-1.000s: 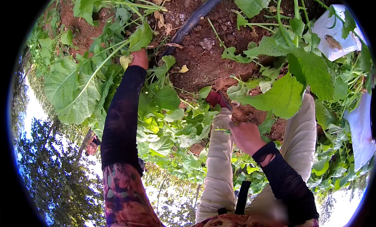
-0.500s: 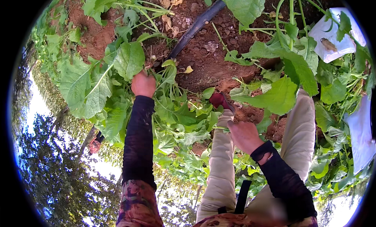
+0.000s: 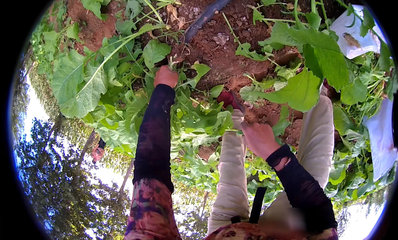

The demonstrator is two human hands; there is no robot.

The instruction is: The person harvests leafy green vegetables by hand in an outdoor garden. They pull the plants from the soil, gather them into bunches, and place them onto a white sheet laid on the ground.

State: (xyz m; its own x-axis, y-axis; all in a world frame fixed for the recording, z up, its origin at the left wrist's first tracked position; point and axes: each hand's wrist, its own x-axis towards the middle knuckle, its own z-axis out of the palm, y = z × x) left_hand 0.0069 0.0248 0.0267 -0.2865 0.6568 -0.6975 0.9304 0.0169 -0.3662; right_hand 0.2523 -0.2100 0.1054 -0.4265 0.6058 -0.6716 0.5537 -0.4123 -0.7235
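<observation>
Black sleeve (image 3: 153, 132) runs up to the left hand (image 3: 166, 77), fist tightly bent around pale stems (image 3: 174, 64) that poke out past the knuckles. Small leaf (image 3: 156, 53) just beyond that hand, slightly to its left. Large leaf (image 3: 85, 84) farther left, on a long stalk. Greens (image 3: 197, 115) spread thickly below and to the right of the left hand, reaching toward the other one.

Right hand (image 3: 260, 139) lower, well apart from the left: fingers curled in, a thin green bit just beside the fingertips; whether it grips that, cannot tell.

Shoe (image 3: 227, 98), dark red, ahead and left of the right hand. Beige trouser leg (image 3: 233, 169) below it on the left. Broad leaf (image 3: 296, 91), bright green, ahead and right. Reddish soil (image 3: 226, 70) right of the left hand; black hose (image 3: 211, 14) slants across it, farther ahead. White sheet (image 3: 350, 35) far ahead-right of the right hand; second sheet (image 3: 380, 136) well off to its right.
</observation>
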